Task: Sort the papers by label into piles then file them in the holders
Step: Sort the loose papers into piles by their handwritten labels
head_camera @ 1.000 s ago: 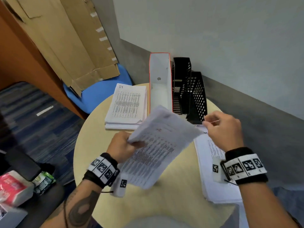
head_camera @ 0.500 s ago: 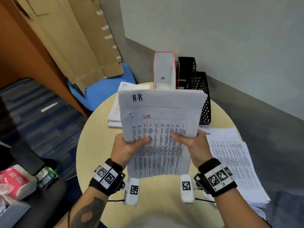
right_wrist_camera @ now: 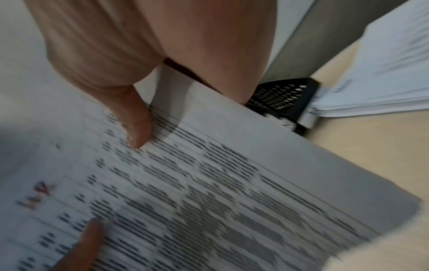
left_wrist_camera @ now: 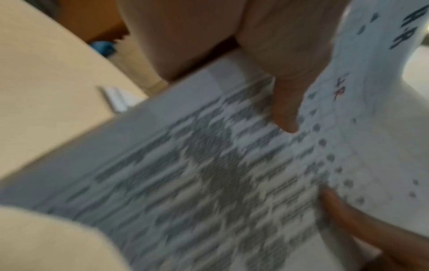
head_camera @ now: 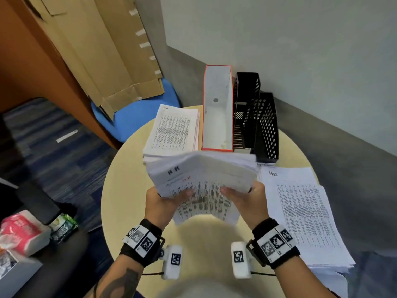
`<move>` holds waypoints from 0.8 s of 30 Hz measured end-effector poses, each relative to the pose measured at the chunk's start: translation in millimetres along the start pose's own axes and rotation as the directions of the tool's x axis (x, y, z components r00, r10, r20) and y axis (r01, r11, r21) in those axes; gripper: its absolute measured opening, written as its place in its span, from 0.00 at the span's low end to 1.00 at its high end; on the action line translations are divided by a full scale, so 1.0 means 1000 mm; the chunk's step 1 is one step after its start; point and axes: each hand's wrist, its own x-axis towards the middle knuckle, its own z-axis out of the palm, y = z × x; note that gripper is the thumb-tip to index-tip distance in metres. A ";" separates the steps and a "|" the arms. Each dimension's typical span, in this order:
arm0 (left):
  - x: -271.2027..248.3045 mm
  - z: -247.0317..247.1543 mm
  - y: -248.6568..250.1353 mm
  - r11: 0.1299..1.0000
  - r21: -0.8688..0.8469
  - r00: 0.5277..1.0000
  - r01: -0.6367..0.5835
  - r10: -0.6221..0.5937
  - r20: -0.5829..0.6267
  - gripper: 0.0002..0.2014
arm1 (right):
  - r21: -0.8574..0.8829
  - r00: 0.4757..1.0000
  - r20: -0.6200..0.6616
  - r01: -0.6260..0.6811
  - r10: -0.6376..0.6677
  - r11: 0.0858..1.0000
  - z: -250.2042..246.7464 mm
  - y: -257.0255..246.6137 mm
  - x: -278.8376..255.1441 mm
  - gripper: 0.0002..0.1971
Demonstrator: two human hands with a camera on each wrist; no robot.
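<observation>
Here both hands, the left hand (head_camera: 162, 204) and the right hand (head_camera: 247, 202), grip one stack of H.R papers (head_camera: 204, 181) with thumbs pressed on top, held just above the round table (head_camera: 120, 190). Behind the stack stand the white holder (head_camera: 218, 117) and the black holders (head_camera: 257, 123). The IT pile (head_camera: 171, 130) lies left of the white holder and the Admin pile (head_camera: 300, 207) right of the stack.

HR stack (head_camera: 202, 179) now tips forward, top edge toward white holder (head_camera: 218, 117), no longer upright facing camera. Left hand (head_camera: 163, 203) and right hand (head_camera: 247, 201) grip both sides; a second ago only left held it.
</observation>
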 end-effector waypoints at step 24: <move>0.005 0.005 -0.022 1.000 -0.010 0.991 0.015 -0.014 0.131 0.25 | -0.012 0.980 -0.060 -0.191 0.190 0.981 -0.017 0.037 -0.003 0.17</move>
